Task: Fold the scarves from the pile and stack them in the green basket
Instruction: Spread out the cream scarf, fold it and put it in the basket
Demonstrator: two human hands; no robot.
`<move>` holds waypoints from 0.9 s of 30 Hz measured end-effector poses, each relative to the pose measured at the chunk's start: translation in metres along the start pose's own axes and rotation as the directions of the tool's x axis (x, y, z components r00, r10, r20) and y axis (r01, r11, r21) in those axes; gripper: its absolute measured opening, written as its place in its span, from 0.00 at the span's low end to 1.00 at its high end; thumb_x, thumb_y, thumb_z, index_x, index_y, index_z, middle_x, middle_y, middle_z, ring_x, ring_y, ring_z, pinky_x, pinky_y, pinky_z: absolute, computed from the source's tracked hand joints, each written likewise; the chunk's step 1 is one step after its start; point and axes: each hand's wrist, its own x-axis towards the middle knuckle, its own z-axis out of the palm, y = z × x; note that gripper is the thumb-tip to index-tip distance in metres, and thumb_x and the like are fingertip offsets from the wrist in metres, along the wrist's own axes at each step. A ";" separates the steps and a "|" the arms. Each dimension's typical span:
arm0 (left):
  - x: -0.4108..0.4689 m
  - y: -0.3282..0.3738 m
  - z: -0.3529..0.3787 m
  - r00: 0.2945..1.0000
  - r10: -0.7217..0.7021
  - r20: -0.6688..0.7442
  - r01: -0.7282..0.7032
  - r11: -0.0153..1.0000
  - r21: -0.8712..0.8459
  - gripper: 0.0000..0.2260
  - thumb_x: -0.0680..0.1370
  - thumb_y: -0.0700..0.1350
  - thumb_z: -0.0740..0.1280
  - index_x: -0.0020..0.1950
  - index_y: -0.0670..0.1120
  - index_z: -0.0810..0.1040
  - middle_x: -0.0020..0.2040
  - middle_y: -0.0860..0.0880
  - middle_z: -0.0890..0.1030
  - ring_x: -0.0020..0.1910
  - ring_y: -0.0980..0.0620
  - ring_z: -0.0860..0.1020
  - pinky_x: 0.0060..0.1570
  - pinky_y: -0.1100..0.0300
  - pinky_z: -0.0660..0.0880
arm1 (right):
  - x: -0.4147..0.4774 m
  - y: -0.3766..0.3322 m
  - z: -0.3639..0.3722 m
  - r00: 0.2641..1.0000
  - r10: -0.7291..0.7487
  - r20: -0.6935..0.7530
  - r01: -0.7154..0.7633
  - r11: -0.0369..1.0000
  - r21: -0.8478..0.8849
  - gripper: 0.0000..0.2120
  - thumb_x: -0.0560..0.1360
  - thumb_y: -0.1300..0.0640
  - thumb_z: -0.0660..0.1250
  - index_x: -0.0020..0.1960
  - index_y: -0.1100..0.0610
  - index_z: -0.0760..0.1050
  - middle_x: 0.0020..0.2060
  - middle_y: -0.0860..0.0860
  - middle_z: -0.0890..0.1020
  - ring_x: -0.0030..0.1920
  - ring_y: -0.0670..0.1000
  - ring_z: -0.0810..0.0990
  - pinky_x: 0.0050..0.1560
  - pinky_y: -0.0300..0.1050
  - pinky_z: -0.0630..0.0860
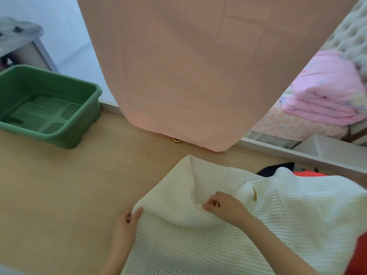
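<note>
A cream waffle-knit scarf [218, 245] lies spread over the wooden table at the lower right, with a raised fold between my hands. My left hand [127, 225] pinches its left edge. My right hand [226, 208] pinches the knit near the middle of the fold. The green basket [89, 108] stands at the far left of the table with nothing in it. Behind the cream scarf, dark blue [278, 169] and red [309, 173] cloth of the pile peeks out.
A pink curtain [198, 72] hangs down to the table's far edge in the middle. A small gold object [176, 140] sits under its hem. A folded pink quilt [325, 96] lies on a bed at the right. Bare wood [59, 195] spans the left.
</note>
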 end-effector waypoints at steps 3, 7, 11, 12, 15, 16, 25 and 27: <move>0.006 0.007 -0.003 0.996 0.019 -0.084 -0.020 1.000 -0.013 0.14 0.79 0.53 0.63 0.45 0.42 0.77 0.44 0.45 0.80 0.45 0.43 0.78 0.47 0.46 0.74 | -0.007 0.014 -0.006 0.999 -0.041 0.027 0.045 0.979 -0.198 0.24 0.74 0.38 0.63 0.67 0.46 0.70 0.54 0.43 0.77 0.61 0.44 0.71 0.75 0.46 0.49; 0.003 0.046 -0.003 0.985 0.004 -0.174 -0.039 0.979 -0.199 0.10 0.81 0.50 0.59 0.53 0.44 0.71 0.47 0.47 0.75 0.49 0.45 0.73 0.48 0.53 0.66 | -0.017 0.016 0.003 0.998 -0.040 0.053 0.048 0.985 -0.164 0.09 0.77 0.49 0.64 0.54 0.50 0.78 0.37 0.38 0.74 0.44 0.41 0.75 0.72 0.43 0.60; 0.012 0.072 -0.025 0.946 0.091 -0.311 -0.143 0.979 -0.147 0.14 0.80 0.49 0.63 0.61 0.42 0.70 0.54 0.44 0.75 0.53 0.45 0.72 0.52 0.52 0.66 | -0.018 0.012 0.004 0.981 -0.083 -0.176 0.088 0.996 0.021 0.09 0.79 0.50 0.62 0.56 0.48 0.77 0.52 0.42 0.77 0.49 0.42 0.75 0.55 0.42 0.74; 0.017 0.073 -0.030 0.935 0.115 -0.334 -0.160 0.981 -0.108 0.16 0.79 0.47 0.65 0.63 0.41 0.70 0.57 0.42 0.75 0.56 0.44 0.73 0.54 0.51 0.68 | -0.016 0.015 0.004 0.972 -0.115 -0.206 0.111 0.993 -0.032 0.12 0.79 0.51 0.62 0.61 0.49 0.76 0.59 0.44 0.75 0.57 0.44 0.73 0.60 0.41 0.70; 0.026 0.065 -0.032 0.900 0.258 -0.351 -0.152 0.941 0.302 0.22 0.74 0.38 0.70 0.66 0.40 0.71 0.63 0.38 0.74 0.62 0.38 0.71 0.64 0.46 0.64 | -0.008 0.031 0.003 0.978 -0.039 -0.203 -0.016 0.965 -0.260 0.23 0.79 0.55 0.61 0.73 0.49 0.63 0.75 0.48 0.59 0.75 0.51 0.55 0.75 0.50 0.50; 0.024 0.060 -0.027 0.881 0.345 -0.323 -0.203 0.894 0.400 0.22 0.73 0.37 0.71 0.66 0.41 0.72 0.63 0.40 0.74 0.63 0.38 0.70 0.64 0.47 0.63 | -0.007 0.037 0.002 0.981 0.000 -0.193 -0.063 0.946 -0.318 0.26 0.80 0.56 0.61 0.75 0.49 0.59 0.77 0.48 0.55 0.76 0.51 0.50 0.75 0.52 0.44; -0.076 -0.016 0.095 0.727 0.300 0.617 -0.672 0.493 0.553 0.28 0.61 0.67 0.71 0.58 0.61 0.72 0.57 0.64 0.62 0.56 0.62 0.72 0.59 0.57 0.74 | 0.003 0.084 -0.009 0.971 0.071 -0.229 -0.183 0.835 -0.519 0.24 0.80 0.55 0.60 0.74 0.52 0.59 0.75 0.51 0.59 0.77 0.54 0.47 0.75 0.52 0.40; -0.088 -0.040 0.103 0.725 0.196 0.660 -0.649 0.513 0.561 0.40 0.44 0.67 0.78 0.53 0.63 0.69 0.56 0.60 0.67 0.49 0.60 0.76 0.44 0.59 0.79 | 0.007 0.087 -0.015 0.973 0.043 -0.225 -0.162 0.823 -0.545 0.17 0.80 0.52 0.59 0.69 0.50 0.69 0.71 0.48 0.67 0.77 0.53 0.50 0.75 0.52 0.39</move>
